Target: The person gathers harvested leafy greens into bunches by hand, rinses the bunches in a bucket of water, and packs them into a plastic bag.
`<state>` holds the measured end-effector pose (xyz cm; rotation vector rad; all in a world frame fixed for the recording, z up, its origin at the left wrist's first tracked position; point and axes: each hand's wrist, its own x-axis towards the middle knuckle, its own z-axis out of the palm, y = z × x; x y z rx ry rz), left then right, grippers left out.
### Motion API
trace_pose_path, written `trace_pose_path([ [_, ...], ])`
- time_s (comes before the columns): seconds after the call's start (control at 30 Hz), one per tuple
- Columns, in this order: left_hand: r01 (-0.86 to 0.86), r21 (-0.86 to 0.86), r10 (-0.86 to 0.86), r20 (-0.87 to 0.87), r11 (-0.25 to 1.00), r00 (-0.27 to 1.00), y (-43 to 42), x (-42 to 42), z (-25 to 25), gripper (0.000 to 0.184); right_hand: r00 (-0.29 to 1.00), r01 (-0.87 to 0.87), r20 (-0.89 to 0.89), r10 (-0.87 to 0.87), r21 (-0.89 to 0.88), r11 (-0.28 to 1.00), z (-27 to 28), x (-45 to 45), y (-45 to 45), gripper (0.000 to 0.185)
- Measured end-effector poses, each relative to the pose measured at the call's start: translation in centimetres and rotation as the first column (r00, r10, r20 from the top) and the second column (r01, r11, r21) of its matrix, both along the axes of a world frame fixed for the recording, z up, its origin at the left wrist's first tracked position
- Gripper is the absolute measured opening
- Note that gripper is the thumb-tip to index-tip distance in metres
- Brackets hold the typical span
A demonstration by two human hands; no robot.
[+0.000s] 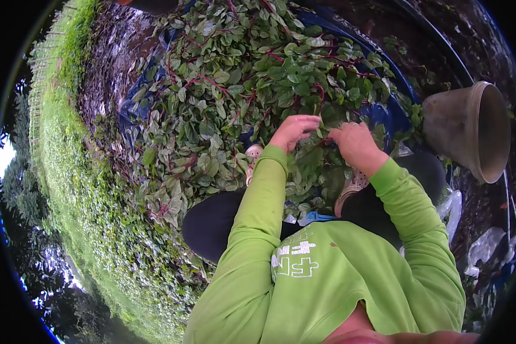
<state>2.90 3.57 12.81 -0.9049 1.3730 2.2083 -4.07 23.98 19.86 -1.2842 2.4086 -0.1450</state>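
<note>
Your left hand (295, 132) is half curled, its fingertips beside a red stem (320, 96); whether it grips anything, you cannot tell. Your right hand (358, 144) is more closed, fingertips bunched among leaves, its hold unclear too. The leafy heap (212, 103) spreads beyond them over a blue tarp (389, 119), with a bucket (453, 123) at right.

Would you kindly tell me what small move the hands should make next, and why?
Perhaps bring the right hand slightly closer to the curved red stem, since the stem's lower end seems to meet the left hand at its fingertips and the right hand is nearby.
</note>
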Motion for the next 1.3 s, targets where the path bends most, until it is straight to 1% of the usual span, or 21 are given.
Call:
trace_pose_path([
  [0.07, -0.319, -0.282, 0.295, -0.124, 0.905, 0.947, -1.4, -2.8, -6.3, 0.039, 0.994, -0.031, -0.107, 0.024, -0.067, 0.997, 0.3, -0.1, -0.1, 0.018],
  [0.1, -0.39, -0.387, 0.372, -0.124, 0.836, 0.92, -2.1, -4.2, -9.7, 0.045, 0.992, -0.049, -0.119, 0.046, -0.025, 0.999, 1.0, -0.4, -0.2, 0.02],
  [0.13, -0.229, -0.629, 0.277, -0.023, 0.742, 0.961, -2.1, -5.8, -10.5, 0.049, 0.989, -0.066, -0.13, 0.068, 0.019, 0.998, 2.1, -0.8, -0.3, 0.022],
  [0.17, -0.043, -0.812, 0.209, 0.099, 0.583, 0.973, -1.7, -7.0, -11.1, 0.054, 0.986, -0.087, -0.14, 0.095, 0.062, 0.994, 2.5, -1.2, -0.2, 0.025],
  [0.23, 0.034, -0.893, 0.37, 0.22, 0.448, 0.903, 0.9, -9.2, -10.0, 0.062, 0.993, -0.072, -0.095, 0.076, 0.048, 0.996, 2.1, -1.4, 0.2, 0.022],
  [0.27, 0.0, -0.901, 0.387, 0.186, 0.434, 0.903, 1.2, -9.5, -11.1, 0.059, 0.995, -0.059, -0.083, 0.062, 0.041, 0.997, 1.8, -2.0, 0.3, 0.021],
  [0.3, 0.054, -0.886, 0.324, 0.224, 0.46, 0.919, 1.8, -9.8, -11.6, 0.057, 0.995, -0.057, -0.082, 0.061, 0.04, 0.998, 1.7, -2.3, 0.5, 0.021],
  [0.37, -0.189, -0.698, 0.209, -0.058, 0.691, 0.976, 2.6, -9.5, -13.4, 0.047, 0.997, -0.048, -0.063, 0.051, 0.044, 0.998, 1.3, -2.2, 1.1, 0.02],
  [0.47, -0.386, -0.505, 0.22, -0.358, 0.772, 0.907, 3.8, -9.4, -6.9, 0.034, 0.991, -0.081, -0.106, 0.085, 0.043, 0.996, 0.6, -2.4, 1.7, 0.014],
  [0.5, -0.378, -0.405, 0.2, -0.416, 0.832, 0.887, 3.4, -8.9, -3.6, 0.035, 0.989, -0.083, -0.114, 0.088, 0.052, 0.995, 0.7, -2.3, 1.8, 0.014],
  [0.57, -0.325, -0.232, 0.233, -0.35, 0.917, 0.907, 2.1, -7.6, 1.5, 0.039, 0.993, -0.083, -0.076, 0.085, 0.039, 0.996, 1.5, -2.6, 2.0, 0.013],
  [0.67, -0.281, -0.039, 0.254, -0.323, 0.959, 0.912, -1.8, -4.2, 2.2, 0.04, 0.991, -0.097, -0.096, 0.096, -0.013, 0.995, 0.5, -1.8, 2.7, 0.016],
  [0.77, -0.338, -0.088, 0.317, -0.192, 0.937, 0.929, -4.3, -0.9, -2.4, 0.044, 0.988, -0.11, -0.113, 0.106, -0.022, 0.994, 1.2, -1.7, 3.5, 0.011],
  [0.8, -0.321, -0.16, 0.301, -0.138, 0.933, 0.944, -5.0, -0.1, -4.6, 0.045, 0.979, -0.117, -0.174, 0.104, -0.064, 0.991, 0.8, -1.5, 3.8, 0.011],
  [0.87, -0.285, -0.146, 0.278, -0.067, 0.947, 0.958, -5.3, 1.0, -6.6, 0.045, 0.976, -0.129, -0.183, 0.115, -0.066, 0.989, 1.2, -1.3, 4.2, 0.01],
  [0.97, -0.279, -0.084, 0.277, -0.03, 0.957, 0.96, -5.3, 0.9, -7.5, 0.04, 0.976, -0.119, -0.19, 0.104, -0.069, 0.99, 1.3, -1.4, 4.2, 0.008],
  [1.03, -0.296, -0.046, 0.297, 0.015, 0.954, 0.955, -3.9, 0.2, -5.4, 0.039, 0.974, -0.118, -0.202, 0.099, -0.087, 0.989, 0.9, -1.3, 4.4, 0.008],
  [1.07, -0.288, -0.124, 0.293, 0.025, 0.95, 0.956, -3.4, 0.1, -4.8, 0.037, 0.971, -0.122, -0.219, 0.096, -0.11, 0.986, 0.4, -1.5, 4.5, 0.007],
  [1.13, -0.26, -0.067, 0.26, -0.004, 0.963, 0.966, -4.0, 0.7, -4.6, 0.031, 0.949, -0.16, -0.297, 0.102, -0.179, 0.971, -0.1, -2.1, 4.3, 0.011],
  [1.23, -0.241, 0.054, 0.245, -0.078, 0.969, 0.966, -4.4, 1.6, -4.1, 0.027, 0.94, -0.125, -0.342, -0.004, -0.354, 0.927, -0.1, -2.7, 4.0, 0.009],
  [1.3, -0.269, 0.183, 0.298, -0.155, 0.946, 0.942, -4.2, 3.0, -3.6, 0.031, 0.982, -0.065, -0.19, -0.009, -0.376, 0.924, 0.8, -2.9, 3.6, 0.011],
])
